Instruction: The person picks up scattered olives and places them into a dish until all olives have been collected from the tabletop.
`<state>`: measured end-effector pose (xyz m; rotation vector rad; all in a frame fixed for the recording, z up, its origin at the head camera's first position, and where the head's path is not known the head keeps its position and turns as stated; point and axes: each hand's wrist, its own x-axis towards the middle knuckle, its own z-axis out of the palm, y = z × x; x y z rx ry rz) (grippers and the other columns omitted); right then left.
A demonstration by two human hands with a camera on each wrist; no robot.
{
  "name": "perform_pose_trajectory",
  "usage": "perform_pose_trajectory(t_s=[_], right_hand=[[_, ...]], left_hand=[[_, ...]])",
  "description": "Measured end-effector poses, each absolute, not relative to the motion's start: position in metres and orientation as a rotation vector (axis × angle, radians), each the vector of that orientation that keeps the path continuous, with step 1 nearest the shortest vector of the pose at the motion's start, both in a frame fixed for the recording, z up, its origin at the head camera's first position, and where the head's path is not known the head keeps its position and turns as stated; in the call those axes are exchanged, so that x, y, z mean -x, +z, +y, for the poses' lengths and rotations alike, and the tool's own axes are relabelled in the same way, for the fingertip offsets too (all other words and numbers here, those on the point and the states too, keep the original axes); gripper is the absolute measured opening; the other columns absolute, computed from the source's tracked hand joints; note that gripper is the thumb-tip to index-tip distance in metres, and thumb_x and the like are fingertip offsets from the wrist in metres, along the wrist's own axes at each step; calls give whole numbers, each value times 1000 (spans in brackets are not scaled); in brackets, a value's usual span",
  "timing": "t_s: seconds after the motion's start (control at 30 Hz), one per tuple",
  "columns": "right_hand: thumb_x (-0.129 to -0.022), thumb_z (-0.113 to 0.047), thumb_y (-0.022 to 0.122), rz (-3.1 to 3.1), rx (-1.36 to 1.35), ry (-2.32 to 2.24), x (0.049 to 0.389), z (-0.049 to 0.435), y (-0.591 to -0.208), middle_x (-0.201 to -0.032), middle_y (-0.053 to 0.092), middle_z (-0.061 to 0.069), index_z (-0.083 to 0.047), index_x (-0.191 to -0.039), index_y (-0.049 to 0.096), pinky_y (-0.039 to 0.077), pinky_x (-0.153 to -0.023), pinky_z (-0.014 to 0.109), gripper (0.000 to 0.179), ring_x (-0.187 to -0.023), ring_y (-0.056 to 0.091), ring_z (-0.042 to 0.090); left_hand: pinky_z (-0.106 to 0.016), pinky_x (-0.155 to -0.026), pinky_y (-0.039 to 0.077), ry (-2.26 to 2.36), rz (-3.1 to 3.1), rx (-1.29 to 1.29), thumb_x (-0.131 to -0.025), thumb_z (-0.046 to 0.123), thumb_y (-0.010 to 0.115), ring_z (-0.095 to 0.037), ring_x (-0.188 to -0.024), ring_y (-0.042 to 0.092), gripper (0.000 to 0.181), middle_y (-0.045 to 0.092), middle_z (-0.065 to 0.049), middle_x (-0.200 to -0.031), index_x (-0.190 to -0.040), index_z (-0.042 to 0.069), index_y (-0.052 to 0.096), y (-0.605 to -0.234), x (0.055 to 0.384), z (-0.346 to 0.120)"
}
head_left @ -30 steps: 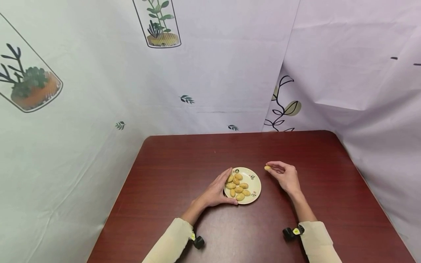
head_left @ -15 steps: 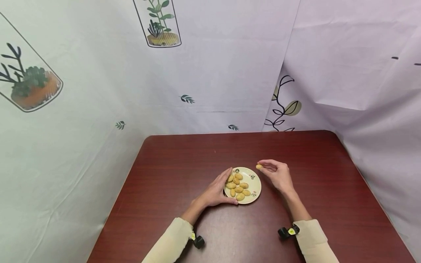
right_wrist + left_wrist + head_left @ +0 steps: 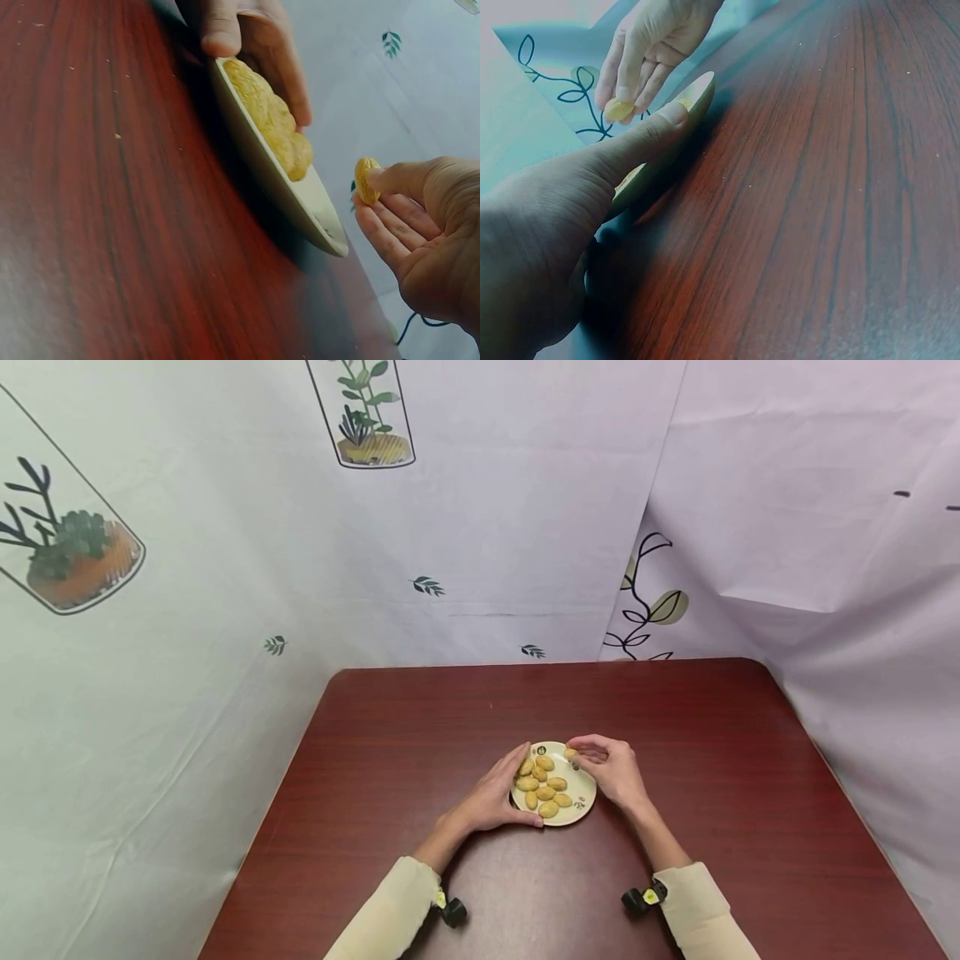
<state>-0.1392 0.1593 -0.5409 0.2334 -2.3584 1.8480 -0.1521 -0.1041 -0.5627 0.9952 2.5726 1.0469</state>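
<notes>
A small cream plate (image 3: 580, 787) with printed motifs stands on the table in the head view, bearing several yellow, wrinkled oval dried fruits (image 3: 546, 793) on its left and middle. My left hand (image 3: 491, 797) holds the plate's left side, thumb on the near rim and fingers round the far left rim. Above the plate's far right rim, my right hand (image 3: 617, 774) pinches one dried fruit (image 3: 366, 180) between thumb and fingertips. In the right wrist view that fruit is apart from the plate. The left wrist view hides most of the plate's contents behind the left thumb.
The dark red wooden table (image 3: 420, 718) extends around the plate on all sides. Pale printed cloth (image 3: 480, 527) hangs behind it and at both sides. A small black camera (image 3: 453, 912) sits at the left wrist, another camera (image 3: 636, 902) at the right.
My right hand has moved left with the pinched dried fruit, from beside the plate to above its far right rim. The left hand and the plate have stayed put.
</notes>
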Motion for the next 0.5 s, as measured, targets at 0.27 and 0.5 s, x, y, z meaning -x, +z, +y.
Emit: perform_pose_trajectory(t_s=[0.27, 0.5], right_hand=[[-87, 11, 81, -2400, -233, 1793, 137, 149, -546, -103, 79, 22, 6, -108, 78, 61, -83, 25, 22, -101, 77, 39], [-86, 13, 81, -2447, -198, 1736, 135, 139, -552, -100, 79, 20, 4, -105, 79, 62, -83, 31, 21, -98, 78, 37]], left_hand=[[-53, -126, 27, 1037, 2588, -1000, -77, 47, 96, -30, -160, 21, 132, 20, -14, -176, -170, 2, 14, -564, 151, -103], [-52, -126, 26, 1027, 2583, -994, -77, 47, 96, -28, -161, 19, 133, 18, -14, -176, -170, 3, 12, -563, 151, -104]])
